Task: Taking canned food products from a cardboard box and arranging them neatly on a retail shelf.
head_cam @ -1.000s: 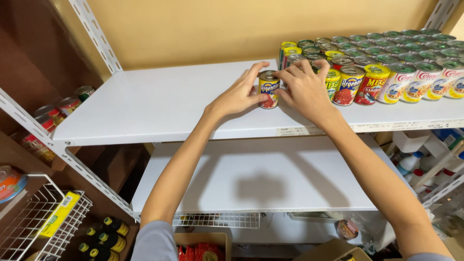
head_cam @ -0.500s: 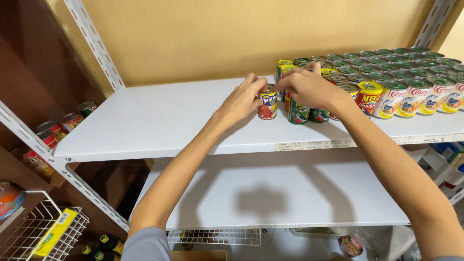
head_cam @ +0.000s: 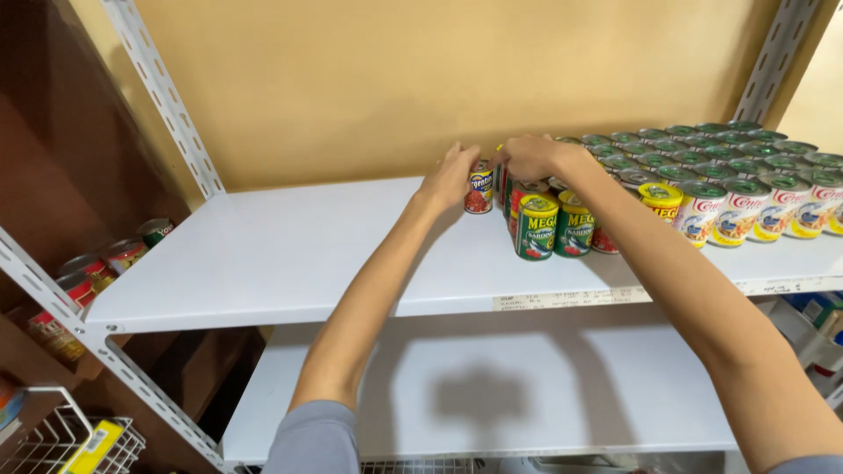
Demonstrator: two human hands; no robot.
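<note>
Right now you are reaching both arms up to the white shelf (head_cam: pixel 290 263), working near its back edge against the tan wall. Your left hand (head_cam: pixel 450 178) is resting its fingers curled against a small can with a red, blue and yellow label (head_cam: pixel 479 191), which is standing upright just left of the packed group; whether the fingers are actually clamping it I cannot tell. Your right hand (head_cam: pixel 527 156) is cupping over the tops of the cans behind, fingers bent down around a red-labelled can (head_cam: pixel 525 195), seemingly steadying the row so the cans are standing flush.

Two green-labelled cans with yellow lids (head_cam: pixel 536 226) are standing at the front of that cluster. Toward the right edge, rows of white-and-red labelled cans with green tops (head_cam: pixel 738 206) are filling the shelf, labels facing outward. Beyond the left edge, a few cans (head_cam: pixel 105 263) are sitting on a lower brown shelf.
</note>
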